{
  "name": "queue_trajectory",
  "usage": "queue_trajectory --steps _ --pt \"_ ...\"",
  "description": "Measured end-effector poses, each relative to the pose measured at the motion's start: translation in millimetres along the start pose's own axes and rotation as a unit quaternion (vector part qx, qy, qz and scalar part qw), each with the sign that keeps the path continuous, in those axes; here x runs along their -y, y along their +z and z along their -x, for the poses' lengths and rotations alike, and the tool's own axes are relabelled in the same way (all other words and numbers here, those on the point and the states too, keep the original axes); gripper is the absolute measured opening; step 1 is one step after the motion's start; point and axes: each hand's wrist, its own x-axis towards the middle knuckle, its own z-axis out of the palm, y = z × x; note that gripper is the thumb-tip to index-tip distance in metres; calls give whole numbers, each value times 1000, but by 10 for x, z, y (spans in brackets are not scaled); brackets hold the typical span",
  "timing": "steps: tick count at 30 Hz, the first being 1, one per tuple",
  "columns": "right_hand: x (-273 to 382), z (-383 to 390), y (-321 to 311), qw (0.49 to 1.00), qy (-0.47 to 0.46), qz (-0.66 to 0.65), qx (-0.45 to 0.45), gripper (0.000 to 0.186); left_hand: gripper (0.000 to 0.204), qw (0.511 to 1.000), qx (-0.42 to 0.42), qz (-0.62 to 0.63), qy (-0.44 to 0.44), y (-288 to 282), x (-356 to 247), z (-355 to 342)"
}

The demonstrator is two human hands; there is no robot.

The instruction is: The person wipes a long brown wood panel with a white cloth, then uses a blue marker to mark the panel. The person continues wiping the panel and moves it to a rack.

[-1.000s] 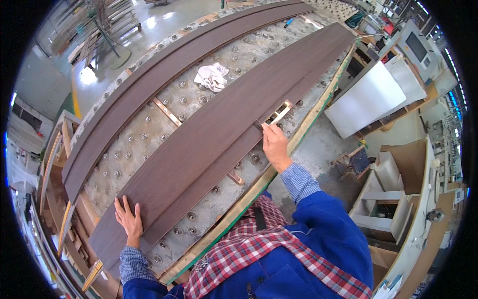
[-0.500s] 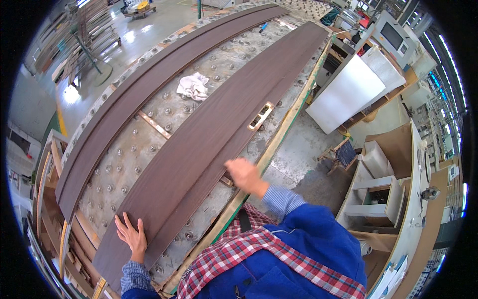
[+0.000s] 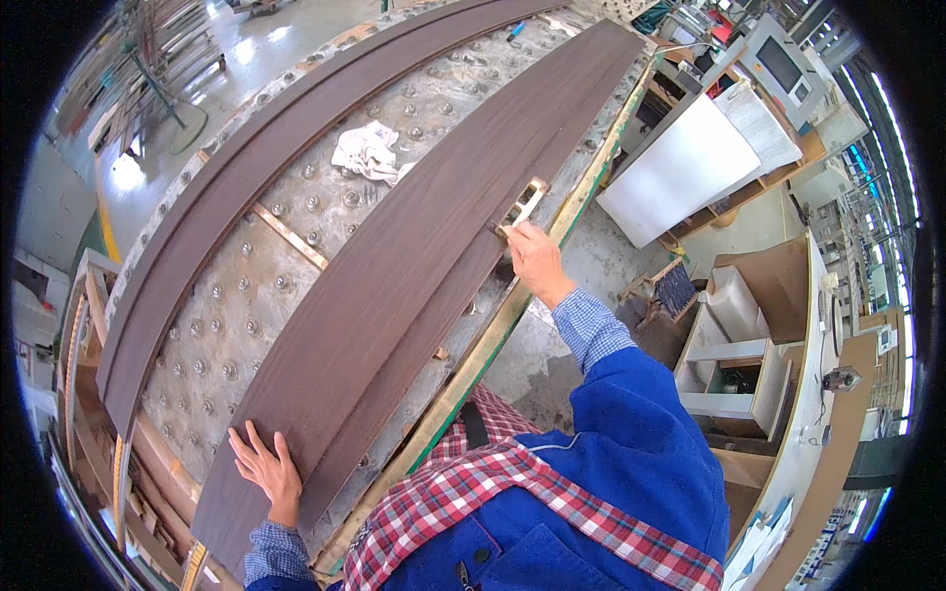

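A long dark brown wood-grain panel [image 3: 414, 256] lies on a roller-ball table [image 3: 246, 295]. My left hand [image 3: 264, 468] rests flat on the panel's near end, fingers spread. At the panel's right edge my right hand [image 3: 537, 258] touches the wood just below a small rectangular cutout [image 3: 522, 205]; its fingers are curled and I cannot tell if they hold anything. A second dark panel [image 3: 227, 187] lies along the far side of the table.
A crumpled white rag [image 3: 367, 153] lies on the table between the two panels, near a thin wooden strip [image 3: 288, 236]. A white board [image 3: 680, 167] and a machine console [image 3: 778, 69] stand at right. Open wooden boxes [image 3: 734, 355] sit on the floor.
My right hand dropped back toward my body, then reached out again to the panel edge by the cutout. My left hand stayed flat on the panel's near end.
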Motion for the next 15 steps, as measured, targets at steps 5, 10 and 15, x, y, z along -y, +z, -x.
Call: queue_trajectory --steps 5,10,15 --pt "907 422 59 994 -72 -69 44 19 59 1000 -4 -11 -8 -24 -35 -5" --pt "2198 1085 216 945 -135 -253 157 28 58 1000 -5 -10 -1 -30 -25 -31" --pt "1503 669 86 968 -111 -177 139 25 57 1000 -6 5 -19 -47 -32 -13"
